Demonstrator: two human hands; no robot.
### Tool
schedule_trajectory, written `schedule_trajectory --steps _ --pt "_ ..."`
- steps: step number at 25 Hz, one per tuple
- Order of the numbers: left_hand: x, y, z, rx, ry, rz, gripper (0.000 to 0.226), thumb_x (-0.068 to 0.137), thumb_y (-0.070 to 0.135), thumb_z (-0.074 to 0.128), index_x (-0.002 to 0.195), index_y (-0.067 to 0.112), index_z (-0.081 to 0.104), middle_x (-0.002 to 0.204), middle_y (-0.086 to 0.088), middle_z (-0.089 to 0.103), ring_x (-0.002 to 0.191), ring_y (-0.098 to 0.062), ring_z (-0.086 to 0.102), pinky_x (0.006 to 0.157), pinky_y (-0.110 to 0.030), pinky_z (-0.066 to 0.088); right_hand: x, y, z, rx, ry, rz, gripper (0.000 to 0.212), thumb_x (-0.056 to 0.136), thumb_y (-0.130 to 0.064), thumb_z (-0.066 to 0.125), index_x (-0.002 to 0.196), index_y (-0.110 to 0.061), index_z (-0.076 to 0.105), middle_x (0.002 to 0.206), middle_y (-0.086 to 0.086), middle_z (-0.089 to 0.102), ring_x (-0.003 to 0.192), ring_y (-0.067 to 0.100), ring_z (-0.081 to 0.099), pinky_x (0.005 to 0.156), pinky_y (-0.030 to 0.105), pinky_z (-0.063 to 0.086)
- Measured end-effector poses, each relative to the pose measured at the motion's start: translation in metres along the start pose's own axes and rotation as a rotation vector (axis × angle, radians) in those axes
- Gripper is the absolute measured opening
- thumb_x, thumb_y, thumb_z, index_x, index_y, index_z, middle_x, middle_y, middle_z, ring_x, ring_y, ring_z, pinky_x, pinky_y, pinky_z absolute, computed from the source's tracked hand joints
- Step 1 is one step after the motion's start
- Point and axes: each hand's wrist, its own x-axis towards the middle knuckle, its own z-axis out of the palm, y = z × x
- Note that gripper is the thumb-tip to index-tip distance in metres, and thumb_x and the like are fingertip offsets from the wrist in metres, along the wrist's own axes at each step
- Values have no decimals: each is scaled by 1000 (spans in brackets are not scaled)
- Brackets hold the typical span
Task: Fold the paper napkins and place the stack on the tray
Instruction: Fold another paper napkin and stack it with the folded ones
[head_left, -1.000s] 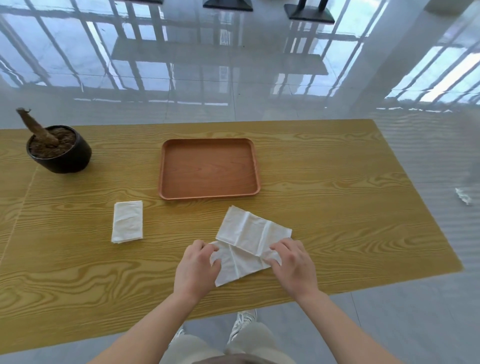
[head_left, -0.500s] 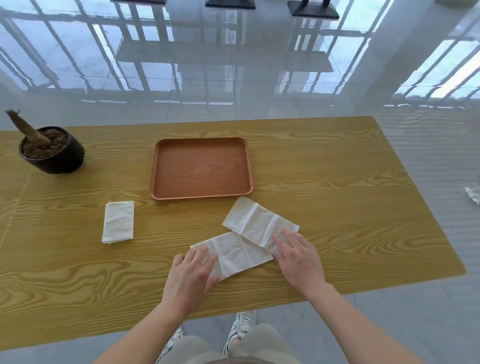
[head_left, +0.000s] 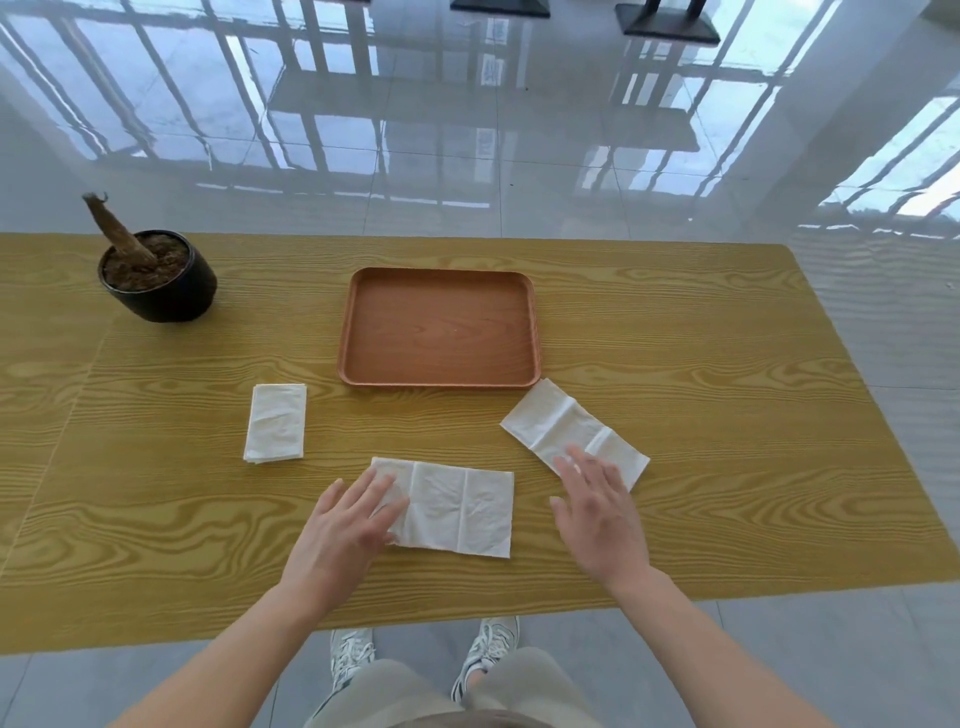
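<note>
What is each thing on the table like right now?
Tray: empty, flat on table.
Small napkin: folded up, lying alone.
Near napkin: spread flat, creased, under left fingers.
Slanted napkin: spread flat, by tray corner.
Left hand: open, on near napkin.
Right hand: open, fingertips over slanted napkin.
Pot: upright.

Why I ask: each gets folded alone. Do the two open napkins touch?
Apart. The head view shows bare table between the near napkin at its far right corner and the right napkin.

Hidden from us
Left hand (head_left: 343, 530) covers the flat napkin's (head_left: 457, 512) corner; the right hand's (head_left: 602, 519) blurred fingers (head_left: 579, 462) hide the angled napkin's (head_left: 550, 421) end.
</note>
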Motion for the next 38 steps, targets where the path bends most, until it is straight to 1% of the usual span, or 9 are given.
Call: schedule_trajectory --steps 4,16,21,24,27,29,33,36,38 --pt "-6 13 4 -83 102 -75 60 60 -13 74 113 15 71 127 -17 64 120 -38 60 95 -52 51 13 -54 15 64 -60 -182 45 98 -25 60 142 -15 52 142 -1 54 127 22 49 106 38 44" --pt "-20 38 20 -167 72 -73 39 71 20 74 108 20 65 129 -11 61 123 -31 56 98 -46 48 40 -74 30 74 -220 46 13 91 -33 64 102 -25 64 106 -5 56 104 18 50 93 33 43" --pt "-23 32 20 -159 177 -16 26 71 12 79 94 20 70 107 -2 68 98 -25 64 91 -44 51 10 -59 18 71 -115 -285 35 89 -30 69 123 -21 65 120 -5 62 109 20 53 93 39 49" --pt "-25 26 22 -156 231 13 21 70 6 79 84 19 70 92 2 68 84 -23 64 86 -39 49 -27 -46 23 1 -144 -506 52 87 -54 65 129 -24 60 136 -3 58 124 24 51 101 43 49" --pt "-25 24 21 -219 297 2 16 75 6 76 84 19 71 82 5 65 76 -22 62 86 -35 44 -51 -44 33 -62 -241 -474 87 76 -80 57 143 -26 48 151 -1 44 139 23 38 115 41 32" --pt "-25 24 16 -322 348 -26 12 81 10 69 88 18 73 81 6 66 76 -21 64 85 -36 44 -55 -50 37 -57 -231 -403 92 74 -76 63 147 -23 44 154 0 40 141 23 34 117 42 29" --pt "-24 28 -7 -465 383 -89 16 84 17 60 92 17 74 79 10 65 72 -13 60 72 -31 48 -41 -67 35 142 66 -360 43 72 -11 84 113 -16 71 132 5 62 121 29 55 96 45 53" --pt "-21 26 -28 -584 379 -212 15 85 22 61 91 20 74 77 14 64 67 -11 58 62 -26 48 -25 -79 23 341 193 -369 10 83 -6 80 87 -13 75 119 0 71 110 24 63 90 35 53" --pt "-13 19 -40 -703 325 -282 12 89 21 66 96 21 75 78 14 66 70 -7 62 65 -27 52 -16 -85 10 533 111 -235 8 88 -11 74 82 -17 73 102 -10 74 97 11 67 83 27 53"
